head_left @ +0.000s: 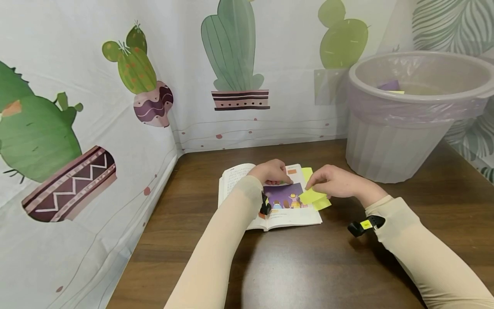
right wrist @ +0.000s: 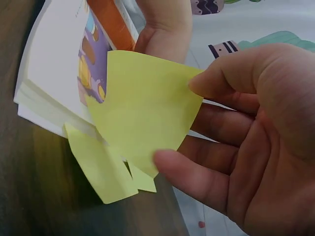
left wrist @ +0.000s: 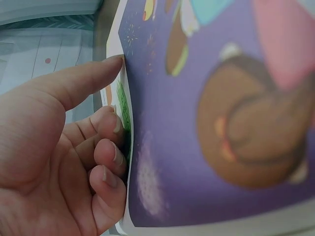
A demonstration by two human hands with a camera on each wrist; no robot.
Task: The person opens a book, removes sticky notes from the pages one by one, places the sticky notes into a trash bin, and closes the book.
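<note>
Yellow sticky note: at the right edge of the open book; roughly square, no clear long axis.
Bearing: left of the right hand, right of the left hand; right hand nearer.
Right hand: pinches the note's outer edge.
Left hand: touches the illustrated page, fingers loosely bent.
Wastebasket: beyond the right hand, rightward.

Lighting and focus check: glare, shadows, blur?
Head view: pale glare on the table, dark shadow beneath the right sleeve. Left wrist view: dim overall, printed brown figure on the page out of focus. Right wrist view: yellow note evenly lit, no glare on it; table much darker.
</note>
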